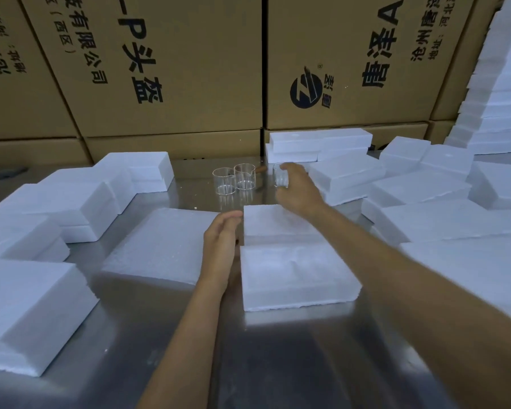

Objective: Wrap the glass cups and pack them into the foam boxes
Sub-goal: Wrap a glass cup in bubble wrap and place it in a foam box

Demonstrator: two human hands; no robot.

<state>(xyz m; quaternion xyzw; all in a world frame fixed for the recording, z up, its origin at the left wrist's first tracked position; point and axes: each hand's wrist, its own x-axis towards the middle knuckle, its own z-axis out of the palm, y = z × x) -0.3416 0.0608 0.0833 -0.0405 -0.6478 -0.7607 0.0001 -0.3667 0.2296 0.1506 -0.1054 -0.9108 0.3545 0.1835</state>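
Note:
Three clear glass cups stand at the far middle of the steel table. My right hand [298,187] grips the rightmost glass cup [280,175] from its right side. The other two glass cups [224,181] [244,177] stand side by side to its left, untouched. In front of me lies an open foam box [298,278] with a raised foam block [275,222] at its far end. My left hand [222,240] hovers open, fingers straight, by the left edge of that box. A flat foam lid [163,246] lies just to its left.
Several white foam boxes are piled on the left [56,208] and right [425,196] of the table. Large cardboard cartons [189,69] form a wall behind. A tall stack of foam [502,93] rises at the far right. Bare steel table [278,349] stretches towards me.

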